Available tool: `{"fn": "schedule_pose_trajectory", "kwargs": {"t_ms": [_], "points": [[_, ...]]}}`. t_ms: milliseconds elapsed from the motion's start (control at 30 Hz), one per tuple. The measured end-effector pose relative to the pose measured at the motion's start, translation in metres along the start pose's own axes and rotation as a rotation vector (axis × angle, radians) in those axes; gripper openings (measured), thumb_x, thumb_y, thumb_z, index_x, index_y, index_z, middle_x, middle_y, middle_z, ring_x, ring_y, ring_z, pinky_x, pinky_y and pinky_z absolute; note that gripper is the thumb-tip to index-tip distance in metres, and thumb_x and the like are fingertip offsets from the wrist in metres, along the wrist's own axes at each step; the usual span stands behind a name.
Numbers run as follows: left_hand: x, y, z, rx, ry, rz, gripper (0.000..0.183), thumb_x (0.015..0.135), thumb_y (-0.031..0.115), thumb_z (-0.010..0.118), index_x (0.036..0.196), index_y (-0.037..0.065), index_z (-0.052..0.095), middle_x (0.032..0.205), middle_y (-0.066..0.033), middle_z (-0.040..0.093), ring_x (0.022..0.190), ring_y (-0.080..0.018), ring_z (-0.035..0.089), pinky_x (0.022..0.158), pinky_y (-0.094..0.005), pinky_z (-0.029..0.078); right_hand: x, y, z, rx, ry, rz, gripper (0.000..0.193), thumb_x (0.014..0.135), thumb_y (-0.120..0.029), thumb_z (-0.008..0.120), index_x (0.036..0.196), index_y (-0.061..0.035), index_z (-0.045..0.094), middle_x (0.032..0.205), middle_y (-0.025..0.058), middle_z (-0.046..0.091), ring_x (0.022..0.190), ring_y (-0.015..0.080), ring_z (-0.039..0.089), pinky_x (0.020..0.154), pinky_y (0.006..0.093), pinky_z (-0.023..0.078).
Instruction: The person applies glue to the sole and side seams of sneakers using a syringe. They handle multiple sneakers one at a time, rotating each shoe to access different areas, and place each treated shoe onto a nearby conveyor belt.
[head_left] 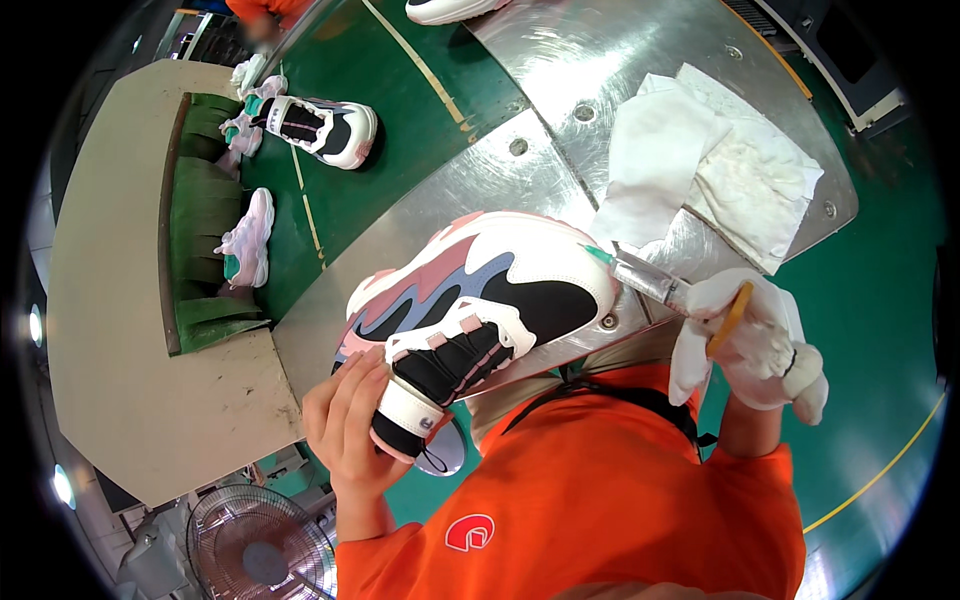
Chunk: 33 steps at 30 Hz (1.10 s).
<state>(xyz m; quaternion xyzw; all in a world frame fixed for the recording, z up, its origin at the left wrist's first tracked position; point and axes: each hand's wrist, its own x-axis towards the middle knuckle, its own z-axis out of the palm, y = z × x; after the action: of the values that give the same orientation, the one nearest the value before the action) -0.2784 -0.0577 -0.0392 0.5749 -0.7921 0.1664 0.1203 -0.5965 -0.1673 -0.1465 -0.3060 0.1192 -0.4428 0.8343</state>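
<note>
Several curled left fingers on sneaker

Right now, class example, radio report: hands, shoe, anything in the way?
Left fingers grip shoe near collar. Right gloved fingers hold syringe, green tip near toe. Shoe tilted. White cloths beyond, not covering shoe.

Head camera: worn on the head, wide fisheye, tipped steeply down
Shirt: close, along the lower edge
Shoe: near, mid-view
Fan: farther off, lower-left rim
</note>
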Motion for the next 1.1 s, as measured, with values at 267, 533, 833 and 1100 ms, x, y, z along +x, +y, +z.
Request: {"fn": "schedule_pose_trajectory", "kwargs": {"t_ms": [267,533,833,1100], "points": [[-0.001,0.001,0.001,-0.003,-0.003,-0.005,0.052,0.070,0.034,0.083,0.105,0.000,0.063,0.104,-0.0135,0.071,0.093,-0.0311,0.066,0.081,-0.0360,0.052,-0.007,-0.001,-0.011,-0.056,0.015,0.030,0.102,0.047,-0.046,0.085,0.115,0.0191,0.046,0.087,0.0244,0.060,0.063,0.0351,0.065,0.062,0.0433,0.057],[-0.002,0.003,0.001,0.005,-0.007,-0.015,0.053,0.070,0.033,0.083,0.106,0.000,0.063,0.103,-0.0136,0.070,0.093,-0.0313,0.066,0.082,-0.0360,0.052,-0.025,-0.008,-0.025,-0.114,0.051,0.027,0.090,0.052,-0.036,0.082,0.115,0.0188,0.048,0.088,0.0262,0.061,0.065,0.0373,0.066,0.074,0.0467,0.058],[-0.002,0.005,0.004,0.000,0.009,0.020,0.052,0.071,0.031,0.082,0.109,0.001,0.063,0.105,-0.0132,0.070,0.093,-0.0298,0.066,0.080,-0.0349,0.050,-0.039,0.009,-0.055,-0.019,-0.025,-0.024,0.089,0.049,-0.026,0.083,0.117,0.0194,0.049,0.086,0.0274,0.062,0.068,0.0379,0.066,0.057,0.0458,0.058],[-0.006,0.007,0.004,-0.011,0.024,0.015,0.051,0.070,0.027,0.080,0.111,0.001,0.063,0.108,-0.0121,0.069,0.093,-0.0290,0.064,0.080,-0.0352,0.049,-0.024,-0.015,-0.017,-0.121,-0.082,-0.023,0.092,0.048,-0.036,0.084,0.113,0.0188,0.049,0.085,0.0270,0.062,0.066,0.0353,0.065,0.052,0.0424,0.056]]}}
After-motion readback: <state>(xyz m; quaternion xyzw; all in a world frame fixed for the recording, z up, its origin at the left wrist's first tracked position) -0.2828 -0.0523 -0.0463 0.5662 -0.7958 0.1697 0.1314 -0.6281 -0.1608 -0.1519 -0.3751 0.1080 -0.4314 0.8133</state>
